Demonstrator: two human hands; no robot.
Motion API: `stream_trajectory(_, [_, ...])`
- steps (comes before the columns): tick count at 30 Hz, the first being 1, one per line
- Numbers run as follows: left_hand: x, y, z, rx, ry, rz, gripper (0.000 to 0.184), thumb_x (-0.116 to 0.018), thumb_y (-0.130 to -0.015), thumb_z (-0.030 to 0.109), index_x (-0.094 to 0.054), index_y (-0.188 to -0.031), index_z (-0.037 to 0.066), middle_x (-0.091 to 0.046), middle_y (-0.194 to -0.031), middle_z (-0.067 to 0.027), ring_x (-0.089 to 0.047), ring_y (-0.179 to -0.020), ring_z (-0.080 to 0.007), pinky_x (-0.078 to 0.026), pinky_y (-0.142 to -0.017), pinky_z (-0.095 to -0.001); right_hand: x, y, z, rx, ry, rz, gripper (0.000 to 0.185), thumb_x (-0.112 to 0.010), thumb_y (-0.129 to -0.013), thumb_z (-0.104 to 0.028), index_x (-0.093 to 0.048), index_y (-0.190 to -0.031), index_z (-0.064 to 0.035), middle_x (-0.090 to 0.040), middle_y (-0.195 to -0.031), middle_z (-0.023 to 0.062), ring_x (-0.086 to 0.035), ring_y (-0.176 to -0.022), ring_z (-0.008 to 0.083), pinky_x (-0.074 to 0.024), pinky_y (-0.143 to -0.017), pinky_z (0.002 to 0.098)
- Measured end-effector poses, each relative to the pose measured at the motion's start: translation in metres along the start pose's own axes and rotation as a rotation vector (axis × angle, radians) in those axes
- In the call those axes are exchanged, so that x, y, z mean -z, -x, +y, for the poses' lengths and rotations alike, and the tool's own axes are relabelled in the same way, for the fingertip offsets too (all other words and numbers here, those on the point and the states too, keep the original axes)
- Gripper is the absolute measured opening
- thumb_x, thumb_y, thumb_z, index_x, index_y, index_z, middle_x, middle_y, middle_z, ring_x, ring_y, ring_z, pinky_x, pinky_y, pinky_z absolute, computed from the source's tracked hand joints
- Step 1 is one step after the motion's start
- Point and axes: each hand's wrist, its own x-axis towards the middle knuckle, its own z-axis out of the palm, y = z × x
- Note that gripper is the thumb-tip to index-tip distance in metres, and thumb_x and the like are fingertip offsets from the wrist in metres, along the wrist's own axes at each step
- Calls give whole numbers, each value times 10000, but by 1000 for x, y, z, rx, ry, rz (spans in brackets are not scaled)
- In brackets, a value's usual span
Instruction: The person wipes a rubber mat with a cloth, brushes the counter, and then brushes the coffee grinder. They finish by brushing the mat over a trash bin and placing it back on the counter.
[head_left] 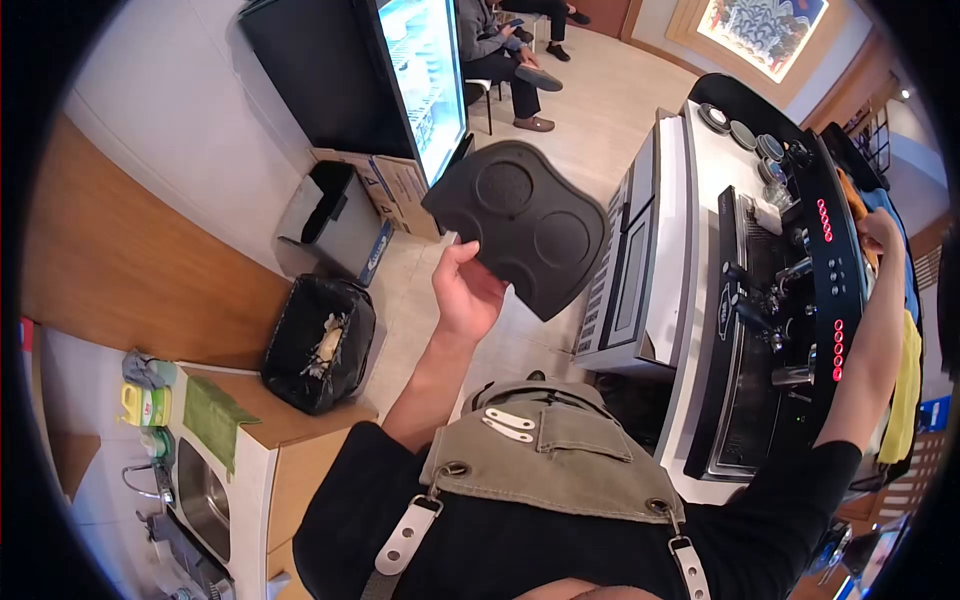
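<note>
My left hand (468, 295) is closed on the near edge of a black tamping mat (522, 228) and holds it up over the floor. Round recesses show on the mat's upper face, and my thumb lies along its rim. On the right, my right hand (880, 232) reaches over the top of the espresso machine (830, 285). Its fingers are curled on an orange-brown cloth (853, 198) there. Portafilters (752, 312) with black handles sit at the machine's front, and its buttons glow red.
A lit fridge (428, 90) stands ahead, with seated people (505, 70) beyond it. To the left are a grey bin (335, 230), a black-lined trash bin (318, 345) and a sink (203, 500). Round containers (742, 135) stand on the right counter; a yellow cloth (905, 390) hangs nearby.
</note>
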Motion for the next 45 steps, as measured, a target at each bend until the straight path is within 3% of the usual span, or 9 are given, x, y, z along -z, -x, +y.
stream_trajectory(2, [-11, -15, -8, -31, -14, -6, 511, -543, -915, 239, -545, -1399, 74, -649, -1364, -88, -637, -1219, -261, -517, -981, -428, 26, -69, 33, 303, 196, 465, 490, -521, -997, -501, -715, -1074, -59, -709, -859, 242, -724, -824, 334, -533, -698, 472])
stream_trajectory(4, [-16, -32, -15, -34, -33, -25, 478, -542, -926, 238, -570, -1374, 72, -665, -1342, -81, -649, -1195, -255, -519, -969, -420, 76, -57, 4, 223, 133, 756, 555, -462, -1037, -546, -667, -1304, -105, -675, -1255, 260, -638, -1234, 385, -480, -1008, 487])
stream_trajectory(9, [-32, -64, -26, 38, -111, -52, 460, -523, -929, 228, -537, -1370, 101, -656, -1319, -76, -652, -1166, -230, -531, -942, -416, 99, 82, -125, 614, -18, 1393, 489, -457, -1079, -447, -650, -1358, -95, -671, -1329, 185, -648, -1234, 339, -464, -1051, 398])
stream_trajectory(13, [-46, -74, -23, 13, -144, -89, 432, -530, -933, 193, -502, -1353, 98, -650, -1278, -82, -662, -1133, -227, -556, -914, -411, 23, 246, -247, 990, -479, 901, 378, -605, -1053, -332, -660, -1292, -44, -716, -1154, 87, -662, -1072, 152, -488, -943, 295])
stream_trajectory(17, [-42, -79, -10, -43, -209, -68, 420, -565, -919, 122, -477, -1326, 67, -638, -1234, -107, -672, -1109, -236, -584, -895, -419, -86, 376, -344, 948, -623, 333, 184, -666, -1002, -176, -666, -1133, -48, -682, -894, 66, -649, -805, 150, -520, -738, 305])
stream_trajectory(20, [-34, -76, 4, -55, -274, -99, 424, -559, -921, 92, -472, -1336, 71, -627, -1255, -111, -665, -1120, -234, -586, -897, -410, -147, 400, -391, 1196, -604, 276, 157, -693, -935, -99, -659, -1079, -48, -699, -1017, 147, -701, -907, 352, -567, -792, 408])
stream_trajectory(31, [10, -66, 53, -219, -269, -180, 435, -552, -905, -42, -458, -1324, 27, -570, -1283, -117, -615, -1141, -191, -555, -977, -361, -244, 453, -491, 1010, -675, 344, 94, -680, -936, -86, -670, -1005, -22, -642, -902, 155, -662, -820, 384, -552, -722, 452])
stream_trajectory(37, [30, -67, 73, -202, -282, -165, 508, -584, -914, -56, -413, -1384, 35, -593, -1198, -64, -603, -968, -96, -511, -759, -228, -251, 481, -521, 887, -780, 225, 157, -658, -962, -122, -627, -987, 30, -678, -884, 219, -675, -792, 426, -546, -696, 475])
stream_trajectory(45, [39, -66, 93, -274, -315, -217, 518, -581, -933, -45, -406, -1419, -2, -564, -1301, -91, -586, -1093, -122, -491, -948, -276, -255, 494, -539, 787, -846, 161, 212, -656, -957, -164, -641, -975, 46, -682, -776, 243, -681, -735, 425, -533, -665, 475])
